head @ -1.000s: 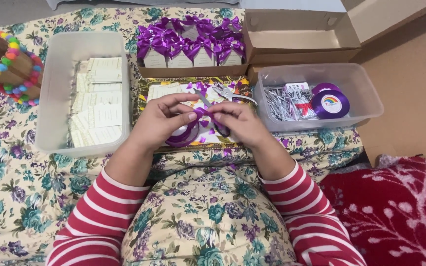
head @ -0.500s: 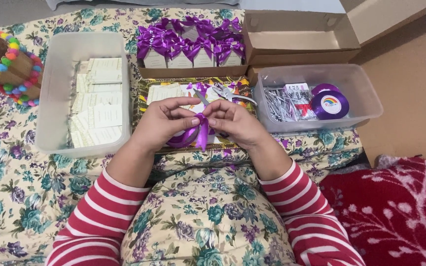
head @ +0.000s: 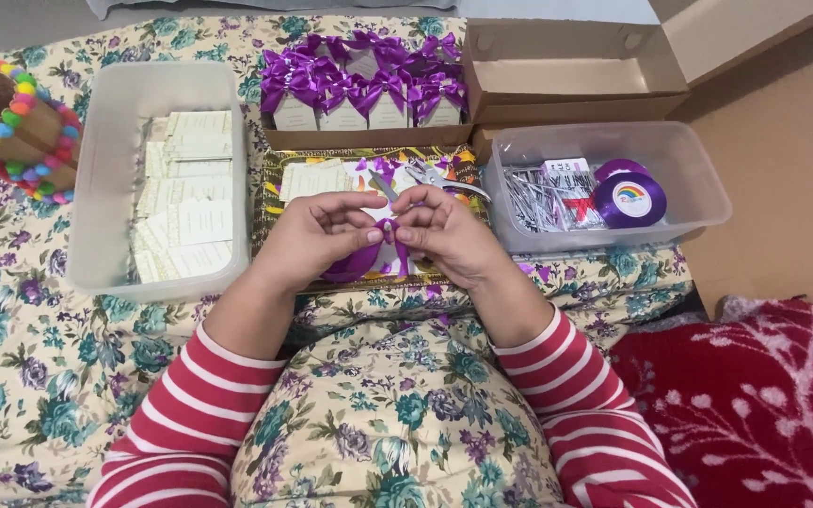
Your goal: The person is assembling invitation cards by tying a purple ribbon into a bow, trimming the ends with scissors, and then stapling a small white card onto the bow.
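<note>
Both grips are closed in pinches on a shiny purple satin ribbon at frame centre: left hand and right hand meet fingertip to fingertip above a patterned tray. A clear plastic tub lies just right.

We see glossy satin ribbon, smooth and purple. The bins are frosted matt plastic, the box is plain matt cardboard, the cards are paper, and the floral cloth looks soft.
</note>
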